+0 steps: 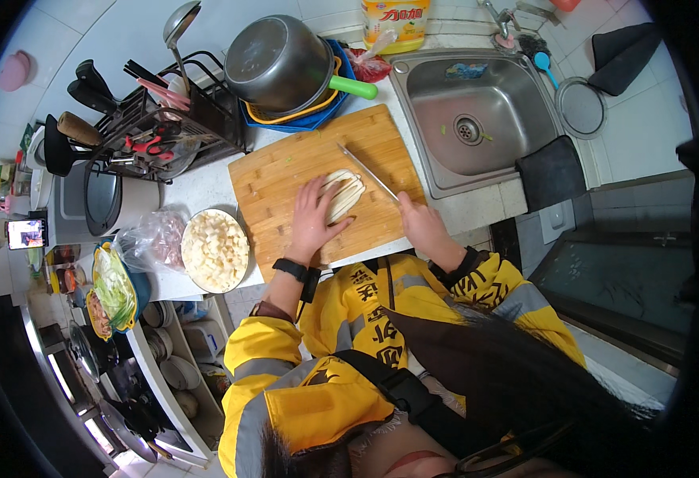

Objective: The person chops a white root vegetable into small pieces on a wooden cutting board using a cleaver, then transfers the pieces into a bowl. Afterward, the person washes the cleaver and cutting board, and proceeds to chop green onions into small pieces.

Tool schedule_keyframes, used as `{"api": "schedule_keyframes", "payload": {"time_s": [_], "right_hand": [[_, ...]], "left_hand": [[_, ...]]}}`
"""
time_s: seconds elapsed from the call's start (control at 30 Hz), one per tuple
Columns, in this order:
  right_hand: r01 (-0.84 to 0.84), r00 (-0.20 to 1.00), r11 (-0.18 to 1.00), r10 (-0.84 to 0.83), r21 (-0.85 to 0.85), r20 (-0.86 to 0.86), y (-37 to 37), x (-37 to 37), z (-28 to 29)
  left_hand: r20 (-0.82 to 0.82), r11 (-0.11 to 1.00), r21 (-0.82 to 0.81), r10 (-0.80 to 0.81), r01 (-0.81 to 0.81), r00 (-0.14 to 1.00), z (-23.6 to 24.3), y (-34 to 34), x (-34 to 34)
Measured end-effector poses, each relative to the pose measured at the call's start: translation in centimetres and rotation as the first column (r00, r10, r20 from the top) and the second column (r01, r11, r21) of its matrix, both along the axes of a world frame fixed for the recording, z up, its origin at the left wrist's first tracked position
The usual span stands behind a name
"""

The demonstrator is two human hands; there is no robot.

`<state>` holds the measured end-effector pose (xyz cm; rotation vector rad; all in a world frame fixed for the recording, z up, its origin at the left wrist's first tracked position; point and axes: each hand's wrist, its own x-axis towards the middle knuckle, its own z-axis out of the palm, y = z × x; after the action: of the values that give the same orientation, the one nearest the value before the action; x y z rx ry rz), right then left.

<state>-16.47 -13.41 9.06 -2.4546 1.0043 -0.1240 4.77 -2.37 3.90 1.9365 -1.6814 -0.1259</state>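
A bundle of long pale strips [345,196], cut lengthwise and of a kind I cannot make out for certain, lies on the wooden cutting board [274,171]. My left hand [313,219] rests over its left side, fingers on top and thumb at the near edge, holding it against the board. My right hand [427,227] is closed round the handle of a kitchen knife [368,173]. The blade slants up and left, just right of the strips. Left of the board, a round bowl [247,256] is heaped with pale diced cubes [216,248].
Right of the board sits a steel sink [517,151]. Behind it, a dark pot [279,68] with a green handle rests over blue and yellow baskets. A utensil rack [198,111] fills the back left. Beside the bowl lie a plastic bag [152,239] and a basket of greens [117,291].
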Motion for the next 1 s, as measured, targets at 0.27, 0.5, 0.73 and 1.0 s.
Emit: {"api": "schedule_keyframes", "payload": {"time_s": [0.27, 0.5, 0.73, 1.0], "right_hand": [[-0.020, 1.000, 0.998, 0.020, -0.055, -0.002, -0.2, -1.2, 0.2], [-0.147, 0.989, 0.984, 0.143, -0.105, -0.046, 1.0, -1.5, 1.3], [-0.199, 0.976, 0.977, 0.191, -0.077, -0.107, 1.8, -0.5, 2.5], [-0.262, 0.956, 0.963, 0.250, -0.063, -0.153, -0.9, 3.1, -0.2]], "left_hand": [[-0.047, 0.978, 0.007, 0.211, -0.210, 0.976, -1.2, -0.3, -3.2], [-0.030, 0.996, -0.092, 0.015, -0.017, 0.999, -0.5, -1.5, -1.6], [-0.106, 0.995, -0.093, -0.043, 0.033, 0.993, -0.9, -1.7, -1.2], [-0.161, 0.992, -0.123, -0.045, 0.026, 0.986, -1.2, -1.8, -1.1]]}}
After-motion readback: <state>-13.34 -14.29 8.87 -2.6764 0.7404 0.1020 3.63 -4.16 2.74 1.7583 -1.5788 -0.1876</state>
